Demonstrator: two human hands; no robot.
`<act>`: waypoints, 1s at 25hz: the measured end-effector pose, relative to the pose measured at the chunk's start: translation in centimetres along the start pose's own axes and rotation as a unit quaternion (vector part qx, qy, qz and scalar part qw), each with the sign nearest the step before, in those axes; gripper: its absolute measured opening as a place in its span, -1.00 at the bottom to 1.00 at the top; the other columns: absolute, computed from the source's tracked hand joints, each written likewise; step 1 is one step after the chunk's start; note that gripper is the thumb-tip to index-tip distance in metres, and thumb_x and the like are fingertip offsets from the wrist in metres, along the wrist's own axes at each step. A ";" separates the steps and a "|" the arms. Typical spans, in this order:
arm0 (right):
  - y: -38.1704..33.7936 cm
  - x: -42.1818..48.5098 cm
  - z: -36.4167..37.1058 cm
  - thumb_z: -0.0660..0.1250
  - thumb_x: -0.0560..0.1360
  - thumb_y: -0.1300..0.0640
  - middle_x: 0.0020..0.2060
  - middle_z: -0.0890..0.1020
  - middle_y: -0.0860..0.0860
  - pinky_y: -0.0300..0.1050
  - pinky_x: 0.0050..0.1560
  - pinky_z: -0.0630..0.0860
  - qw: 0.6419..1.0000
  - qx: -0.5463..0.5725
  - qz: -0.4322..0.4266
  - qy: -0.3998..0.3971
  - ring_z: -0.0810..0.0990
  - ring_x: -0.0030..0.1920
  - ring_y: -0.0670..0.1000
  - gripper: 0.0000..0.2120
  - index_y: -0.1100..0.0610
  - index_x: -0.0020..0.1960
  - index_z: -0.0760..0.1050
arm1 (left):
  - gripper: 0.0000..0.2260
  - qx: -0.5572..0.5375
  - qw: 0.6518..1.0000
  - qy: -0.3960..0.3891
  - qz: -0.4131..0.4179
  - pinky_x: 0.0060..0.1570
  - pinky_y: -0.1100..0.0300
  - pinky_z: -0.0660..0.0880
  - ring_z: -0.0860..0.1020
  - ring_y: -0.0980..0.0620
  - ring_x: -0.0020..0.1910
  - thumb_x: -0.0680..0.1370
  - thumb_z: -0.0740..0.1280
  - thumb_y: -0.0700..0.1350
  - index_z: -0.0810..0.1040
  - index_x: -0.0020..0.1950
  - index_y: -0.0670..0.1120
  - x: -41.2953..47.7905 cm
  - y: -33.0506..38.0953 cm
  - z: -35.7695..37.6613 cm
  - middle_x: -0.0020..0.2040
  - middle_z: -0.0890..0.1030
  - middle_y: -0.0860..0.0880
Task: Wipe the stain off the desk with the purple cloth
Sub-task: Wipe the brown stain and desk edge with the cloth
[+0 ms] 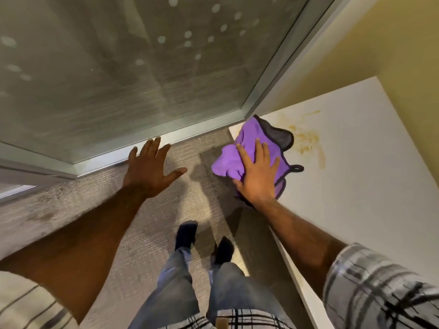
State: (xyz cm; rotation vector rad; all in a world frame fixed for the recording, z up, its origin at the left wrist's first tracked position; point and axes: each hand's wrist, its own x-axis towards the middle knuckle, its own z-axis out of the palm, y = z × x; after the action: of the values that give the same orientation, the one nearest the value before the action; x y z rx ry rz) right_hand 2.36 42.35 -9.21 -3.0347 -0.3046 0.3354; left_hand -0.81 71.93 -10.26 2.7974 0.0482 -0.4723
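Note:
A purple cloth with a dark edge and a small hanging loop lies crumpled at the near left corner of the white desk. My right hand rests flat on the cloth, fingers spread, pressing it down. A yellow-brown stain is smeared on the desk just right of the cloth, untouched by it. My left hand hovers open over the carpet, left of the desk, holding nothing.
A frosted glass wall with a metal frame stands to the left and ahead. A yellow wall borders the desk's far side. Grey carpet lies below, with my legs and dark shoes beside the desk edge.

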 end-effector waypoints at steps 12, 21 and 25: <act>-1.2 1.7 0.2 0.29 0.41 -0.39 0.59 0.02 0.18 0.52 0.41 -0.01 0.996 0.000 0.095 -0.005 -0.03 0.57 0.30 -0.10 -0.11 0.58 -0.03 | -0.10 0.004 1.000 -0.011 -0.011 0.50 -0.20 -0.09 -0.04 -0.07 0.60 0.41 -0.10 0.54 0.12 0.57 0.00 -1.3 -1.7 0.4 0.62 0.02 -0.10; 2.4 0.2 -0.2 0.09 0.32 -0.58 0.57 0.12 0.15 0.48 0.42 0.11 0.986 0.053 0.153 0.040 0.10 0.54 0.29 -0.04 -0.12 0.57 0.00 | -0.13 -0.019 1.000 0.020 -0.006 0.52 -0.19 -0.06 -0.01 -0.06 0.59 0.41 -0.06 0.54 0.14 0.56 0.01 0.4 -0.7 -1.5 0.62 0.04 -0.08; -1.8 5.6 -1.2 0.27 0.36 -0.44 0.59 -0.01 0.19 0.55 0.39 0.00 0.992 0.028 0.122 0.007 -0.05 0.57 0.31 -0.02 -0.13 0.59 -0.11 | -0.12 -0.020 1.000 0.012 -0.012 0.51 -0.21 -0.04 0.00 -0.06 0.59 0.41 -0.05 0.54 0.15 0.56 0.00 0.8 -1.0 -1.0 0.62 0.06 -0.09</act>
State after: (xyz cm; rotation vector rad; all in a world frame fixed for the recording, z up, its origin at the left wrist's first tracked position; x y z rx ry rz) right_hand 7.60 45.23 -9.05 -3.0191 0.0781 0.3315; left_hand 0.20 73.21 -9.95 2.7664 0.0943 -0.4397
